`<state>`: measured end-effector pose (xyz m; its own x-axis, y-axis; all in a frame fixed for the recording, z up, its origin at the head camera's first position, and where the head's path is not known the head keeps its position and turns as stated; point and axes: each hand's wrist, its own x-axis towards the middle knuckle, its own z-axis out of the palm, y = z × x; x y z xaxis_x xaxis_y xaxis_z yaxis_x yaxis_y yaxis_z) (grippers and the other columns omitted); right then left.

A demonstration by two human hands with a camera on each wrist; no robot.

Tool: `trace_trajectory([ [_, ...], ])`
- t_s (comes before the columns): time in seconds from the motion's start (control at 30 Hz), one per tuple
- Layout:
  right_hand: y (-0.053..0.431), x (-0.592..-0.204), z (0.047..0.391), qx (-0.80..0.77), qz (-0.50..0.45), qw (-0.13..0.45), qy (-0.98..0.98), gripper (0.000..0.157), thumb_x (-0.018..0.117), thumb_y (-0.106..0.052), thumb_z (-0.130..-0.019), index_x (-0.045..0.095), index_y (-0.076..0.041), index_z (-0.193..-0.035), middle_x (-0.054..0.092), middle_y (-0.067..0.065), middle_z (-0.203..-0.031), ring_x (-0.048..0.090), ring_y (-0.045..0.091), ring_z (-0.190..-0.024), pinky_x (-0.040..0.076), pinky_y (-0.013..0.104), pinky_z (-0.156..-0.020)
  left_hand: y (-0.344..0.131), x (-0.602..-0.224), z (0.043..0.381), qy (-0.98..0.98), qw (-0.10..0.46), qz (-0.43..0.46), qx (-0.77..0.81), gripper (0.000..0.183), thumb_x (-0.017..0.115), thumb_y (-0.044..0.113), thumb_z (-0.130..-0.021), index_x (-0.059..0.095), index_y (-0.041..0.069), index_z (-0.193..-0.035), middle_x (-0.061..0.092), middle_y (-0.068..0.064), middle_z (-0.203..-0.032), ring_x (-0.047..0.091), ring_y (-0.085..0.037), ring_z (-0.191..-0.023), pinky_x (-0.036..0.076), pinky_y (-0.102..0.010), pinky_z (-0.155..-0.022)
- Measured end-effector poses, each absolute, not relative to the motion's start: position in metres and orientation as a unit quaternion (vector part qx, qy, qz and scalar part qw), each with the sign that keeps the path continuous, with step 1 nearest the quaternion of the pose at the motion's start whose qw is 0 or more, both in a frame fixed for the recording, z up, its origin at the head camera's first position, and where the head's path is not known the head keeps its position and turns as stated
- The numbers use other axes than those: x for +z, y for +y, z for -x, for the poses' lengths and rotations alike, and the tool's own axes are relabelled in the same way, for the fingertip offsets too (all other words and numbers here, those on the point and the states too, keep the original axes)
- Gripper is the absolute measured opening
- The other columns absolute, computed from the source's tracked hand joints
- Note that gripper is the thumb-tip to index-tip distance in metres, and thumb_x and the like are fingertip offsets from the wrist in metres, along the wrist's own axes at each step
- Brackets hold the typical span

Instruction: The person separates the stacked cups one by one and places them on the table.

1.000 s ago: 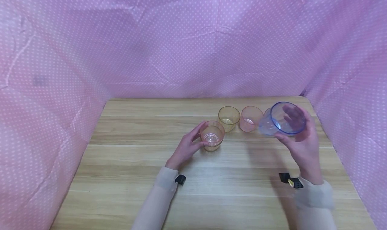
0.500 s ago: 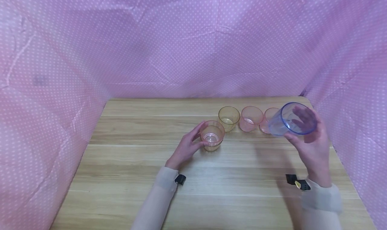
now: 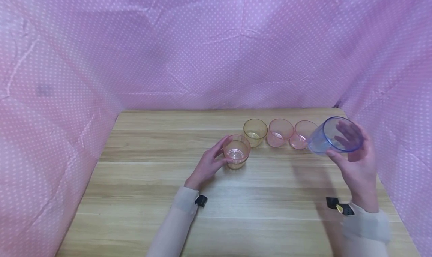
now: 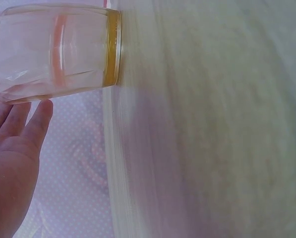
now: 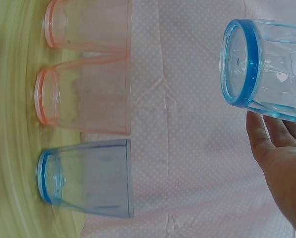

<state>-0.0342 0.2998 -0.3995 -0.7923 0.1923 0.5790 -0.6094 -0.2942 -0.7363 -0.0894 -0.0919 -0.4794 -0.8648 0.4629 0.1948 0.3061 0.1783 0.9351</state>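
My left hand (image 3: 206,167) grips a nested pair of clear cups (image 3: 237,146), a pink one inside a yellow one, standing on the table. In the left wrist view the yellow cup's base (image 4: 112,48) meets the wood, and the pink cup's base (image 4: 59,48) shows higher up inside. My right hand (image 3: 362,174) holds a clear blue cup (image 3: 318,141) in the air, tilted with its mouth toward the head camera. Its thick blue base (image 5: 251,63) faces the row of cups in the right wrist view.
Along the back right of the table (image 3: 162,182) stand a yellow cup (image 3: 255,134), two pink cups (image 3: 281,133) and another blue cup (image 5: 88,178). The held cup hides that blue one from the head view. Pink dotted cloth (image 3: 216,62) surrounds the table.
My right hand has carried the blue cup to the right and slightly nearer, uncovering the right-hand pink cup. The left hand and its nested cups stay in place.
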Motion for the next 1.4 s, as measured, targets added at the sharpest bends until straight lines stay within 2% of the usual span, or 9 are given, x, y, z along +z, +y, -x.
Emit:
trace_trajectory([
  [0.23,0.308,-0.405,0.031,0.784,-0.186,0.259,-0.533,0.088,0.074,0.035,-0.070,0.039,0.013,-0.148,0.051,0.030,-0.147,0.050,0.037,-0.137,0.050,0.034,-0.109,-0.092,-0.480,0.090,0.766,0.062,-0.255,0.586,0.082,0.075,0.007,-0.092,0.032,0.004,-0.162,0.045,-0.006,-0.160,0.047,-0.030,-0.144,0.042,-0.032,-0.117],
  [0.5,0.319,-0.413,0.027,0.781,-0.170,0.254,-0.545,0.087,0.064,0.040,-0.071,0.037,0.014,-0.149,0.050,0.032,-0.148,0.050,0.036,-0.136,0.050,0.033,-0.107,-0.091,-0.480,0.090,0.764,0.067,-0.252,0.590,0.082,0.075,0.008,-0.093,0.032,0.011,-0.163,0.045,-0.005,-0.161,0.047,-0.029,-0.144,0.042,-0.029,-0.116],
  [0.77,0.327,-0.420,0.022,0.779,-0.160,0.245,-0.555,0.086,0.058,0.044,-0.072,0.036,0.013,-0.149,0.050,0.030,-0.148,0.050,0.035,-0.137,0.049,0.032,-0.109,-0.091,-0.480,0.089,0.762,0.072,-0.248,0.594,0.081,0.075,0.007,-0.093,0.032,0.008,-0.162,0.044,-0.006,-0.161,0.047,-0.031,-0.143,0.043,-0.034,-0.116],
  [1.13,0.338,-0.428,0.018,0.781,-0.142,0.237,-0.560,0.088,0.050,0.047,-0.069,0.037,0.013,-0.148,0.052,0.028,-0.146,0.054,0.032,-0.133,0.052,0.029,-0.106,-0.091,-0.481,0.090,0.764,0.069,-0.247,0.593,0.081,0.075,0.007,-0.092,0.032,0.004,-0.161,0.045,-0.006,-0.161,0.046,-0.032,-0.144,0.043,-0.036,-0.117],
  [1.4,0.344,-0.434,0.015,0.784,-0.142,0.232,-0.558,0.093,0.045,0.049,-0.067,0.036,0.009,-0.151,0.053,0.028,-0.146,0.055,0.031,-0.132,0.052,0.028,-0.106,-0.091,-0.480,0.089,0.761,0.074,-0.244,0.597,0.082,0.075,0.008,-0.093,0.032,0.009,-0.163,0.044,-0.006,-0.161,0.048,-0.035,-0.142,0.046,-0.040,-0.115],
])
